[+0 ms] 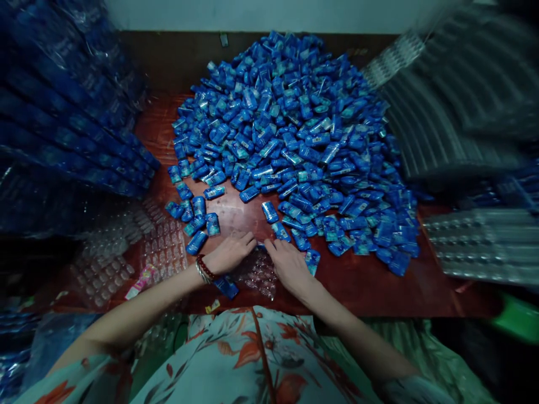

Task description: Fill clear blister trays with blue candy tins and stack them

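Observation:
A clear plastic blister tray (257, 276) with small moulded hollows lies at the table's near edge, between my hands. My left hand (234, 251), with red beads and a bangle at the wrist, has its fingers bent over the tray's far left corner. From the other side, my right hand (289, 268) curls its fingers onto the far right edge. A sliver of dark blue shows between the fingertips, too small to make out. Beside the left wrist lies a small blue packet (227, 287); another packet (312, 261) is partly behind the right hand.
A large heap of blue packets (286, 129) covers the reddish table (425, 289). Loose packets (197, 207) lie to the left, near more clear trays (164, 244). Tall filled stacks (71, 112) stand left. Grey tray stacks (455, 106) and more trays (484, 244) are right.

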Demonstrator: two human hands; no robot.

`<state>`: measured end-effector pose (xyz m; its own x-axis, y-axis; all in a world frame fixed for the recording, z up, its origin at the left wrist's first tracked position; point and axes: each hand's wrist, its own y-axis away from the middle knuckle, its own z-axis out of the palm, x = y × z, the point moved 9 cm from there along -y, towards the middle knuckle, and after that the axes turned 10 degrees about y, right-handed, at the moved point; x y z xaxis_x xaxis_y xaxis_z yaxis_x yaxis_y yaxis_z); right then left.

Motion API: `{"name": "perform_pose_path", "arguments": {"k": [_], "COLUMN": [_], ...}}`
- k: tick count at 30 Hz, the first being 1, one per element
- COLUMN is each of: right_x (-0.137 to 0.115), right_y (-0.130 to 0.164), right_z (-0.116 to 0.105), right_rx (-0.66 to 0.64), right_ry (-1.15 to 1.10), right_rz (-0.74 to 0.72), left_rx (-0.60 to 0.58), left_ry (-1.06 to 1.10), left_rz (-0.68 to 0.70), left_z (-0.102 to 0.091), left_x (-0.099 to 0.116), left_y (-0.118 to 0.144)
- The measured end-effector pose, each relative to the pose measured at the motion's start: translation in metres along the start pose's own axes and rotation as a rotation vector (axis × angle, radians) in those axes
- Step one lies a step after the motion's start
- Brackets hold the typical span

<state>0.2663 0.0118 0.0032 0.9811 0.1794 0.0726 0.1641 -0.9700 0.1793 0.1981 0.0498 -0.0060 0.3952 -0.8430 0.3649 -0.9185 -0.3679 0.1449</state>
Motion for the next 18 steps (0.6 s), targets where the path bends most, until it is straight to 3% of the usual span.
{"name": "perform_pose_path", "arguments": {"k": [5, 10, 14, 16, 18], "right_x": [-0.017, -0.013, 0.017, 0.045, 0.070], "right_y": [-0.017, -0.029, -0.028, -0.025, -0.024], "right_z": [-0.016, -0.007, -0.001, 0.003, 0.011], "right_rx": [-0.015, 0.018, 0.153, 0.206, 0.170], "right_ry": [0.086, 0.051, -0.193, -0.303, -0.320], "right_rz": [-0.088, -0.037, 0.012, 0.128, 0.268], "left_rx": [-0.010, 0.112, 0.221, 0.291, 0.392], "left_ry": [0.054, 0.056, 0.093, 0.132, 0.207], "left_rz": [-0.091, -0.178, -0.174, -0.150, -0.160], "left_z": [0.001, 0.002, -0.005, -0.017, -0.034], "left_x": [-0.001, -0.013, -0.021, -0.025, -0.035], "left_y": [-0.007, -0.006, 0.000, 0.004, 0.004]}}
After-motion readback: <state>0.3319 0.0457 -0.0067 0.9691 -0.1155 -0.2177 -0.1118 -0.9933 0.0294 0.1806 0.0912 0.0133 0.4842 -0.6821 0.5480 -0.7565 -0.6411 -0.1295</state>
